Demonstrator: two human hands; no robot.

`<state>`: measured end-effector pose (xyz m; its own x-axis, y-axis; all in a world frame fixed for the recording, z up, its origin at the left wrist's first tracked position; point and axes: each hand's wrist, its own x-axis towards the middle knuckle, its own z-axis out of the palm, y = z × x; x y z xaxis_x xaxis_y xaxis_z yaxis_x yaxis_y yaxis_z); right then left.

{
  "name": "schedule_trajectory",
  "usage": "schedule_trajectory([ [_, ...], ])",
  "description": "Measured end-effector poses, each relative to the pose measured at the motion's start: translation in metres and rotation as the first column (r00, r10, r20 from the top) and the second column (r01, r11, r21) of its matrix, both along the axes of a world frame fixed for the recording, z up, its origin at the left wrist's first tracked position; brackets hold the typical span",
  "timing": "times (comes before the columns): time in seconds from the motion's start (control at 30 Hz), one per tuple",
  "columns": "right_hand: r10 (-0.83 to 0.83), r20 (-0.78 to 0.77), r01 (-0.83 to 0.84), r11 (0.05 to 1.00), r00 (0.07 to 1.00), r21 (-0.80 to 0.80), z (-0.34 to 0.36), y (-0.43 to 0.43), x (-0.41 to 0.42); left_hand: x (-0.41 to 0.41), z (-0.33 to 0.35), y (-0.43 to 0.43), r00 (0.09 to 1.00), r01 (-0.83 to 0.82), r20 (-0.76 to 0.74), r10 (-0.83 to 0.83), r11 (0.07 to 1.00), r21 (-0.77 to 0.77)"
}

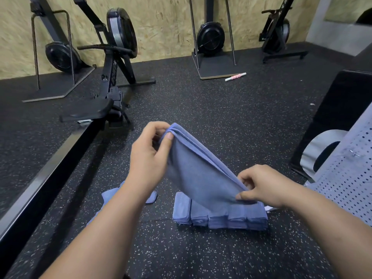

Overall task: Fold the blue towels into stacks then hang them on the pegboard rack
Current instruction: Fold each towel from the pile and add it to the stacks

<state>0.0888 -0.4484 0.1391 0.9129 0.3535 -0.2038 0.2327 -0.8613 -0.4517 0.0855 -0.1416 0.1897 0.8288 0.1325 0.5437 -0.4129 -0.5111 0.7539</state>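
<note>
Speckled black rubber flooring (201,254) fills the gym space, and two bare forearms reach out over it from the bottom edge. Closest on the floor, a row of folded towel stacks (219,216) sits side by side, the piles touching one another. Just above them hangs a blue towel (197,170), doubled into layers and stretched on a slant between both hands. The right hand (263,187) pinches its lower corner between thumb and curled fingers, just over the right end of the row. The left hand (148,156), higher and farther out, pinches the upper corner the same way, fingers curled round the bunched edge. To the left, partly hidden behind the left forearm, a loose towel (109,195) lies flat on the floor. A grey perforated pegboard rack (350,178) stands at the right edge. Beyond, a black rowing machine (112,77) stretches along the left, a pink-and-white roller (235,76) lies farther back, and upright machines (210,37) stand against the chipboard wall (161,27).
</note>
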Motion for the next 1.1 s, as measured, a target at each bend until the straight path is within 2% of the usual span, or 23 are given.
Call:
schedule_trajectory([
  [0.13,-0.047,0.024,0.045,0.996,0.999,0.075,0.004,-0.011,0.003,0.007,-0.001,0.017,0.989,-0.135,-0.070,0.129,0.988,-0.077],
  [0.2,-0.113,0.047,0.100,0.970,0.992,0.223,0.009,-0.013,0.004,0.011,-0.003,0.024,0.970,-0.214,-0.137,0.200,0.972,-0.098],
  [0.33,-0.297,0.057,0.208,0.781,0.953,0.589,0.024,-0.013,0.006,0.015,-0.002,0.033,0.915,-0.339,-0.312,0.256,0.907,-0.248],
  [0.43,-0.434,-0.065,0.330,0.572,0.899,0.751,0.027,-0.012,0.009,0.016,0.000,0.031,0.865,-0.387,-0.463,0.192,0.843,-0.374],
  [0.5,-0.487,-0.153,0.401,0.460,0.860,0.792,0.024,-0.011,0.013,0.015,-0.002,0.028,0.832,-0.406,-0.534,0.151,0.822,-0.400],
  [0.63,-0.578,-0.267,0.559,0.413,0.771,0.719,0.006,-0.010,0.018,0.018,-0.015,0.025,0.758,-0.362,-0.647,0.079,0.876,-0.318],
  [0.73,-0.566,-0.426,0.663,0.314,0.706,0.680,-0.001,-0.014,0.020,0.019,-0.022,0.025,0.703,-0.309,-0.709,0.053,0.921,-0.237],
  [0.8,-0.552,-0.463,0.668,0.253,0.693,0.700,0.002,-0.016,0.021,0.020,-0.022,0.024,0.697,-0.332,-0.713,0.073,0.915,-0.231],
  [0.87,-0.550,-0.420,0.621,0.247,0.722,0.744,0.007,-0.017,0.022,0.020,-0.022,0.022,0.746,-0.330,-0.662,0.066,0.901,-0.282],
  [0.97,-0.562,-0.244,0.490,0.342,0.791,0.802,0.015,-0.017,0.018,0.022,-0.021,0.021,0.837,-0.305,-0.542,0.078,0.888,-0.345],
  [1.1,-0.585,-0.109,0.377,0.359,0.803,0.854,0.018,-0.016,0.014,0.023,-0.021,0.023,0.861,-0.243,-0.506,0.042,0.909,-0.338],
])
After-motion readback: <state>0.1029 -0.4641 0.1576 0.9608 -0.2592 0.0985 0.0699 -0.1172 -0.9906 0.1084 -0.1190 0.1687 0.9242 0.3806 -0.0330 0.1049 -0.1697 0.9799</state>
